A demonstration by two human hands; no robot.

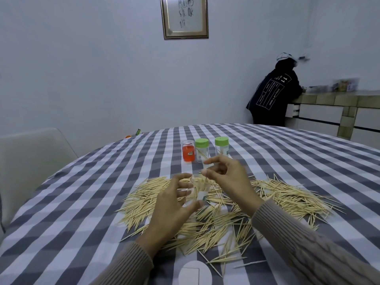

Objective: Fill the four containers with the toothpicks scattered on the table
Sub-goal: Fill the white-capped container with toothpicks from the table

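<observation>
Toothpicks [216, 219] lie scattered in a wide heap across the checked tablecloth [287, 161]. My left hand [170, 210] grips a clear open container [200, 189] that stands among them and holds several toothpicks upright. Just above its mouth my right hand [228, 175] hovers with thumb and forefinger curled close together; whether it pinches a toothpick I cannot tell. Farther back stand a red container [188, 153] without a lid and two clear containers with green lids [202, 150] [221, 148].
A white round lid [194, 273] lies at the table's near edge. A pale chair [30, 157] stands at the left. A person in a dark jacket [273, 95] leans at a counter with drawers [329, 112] at the back right.
</observation>
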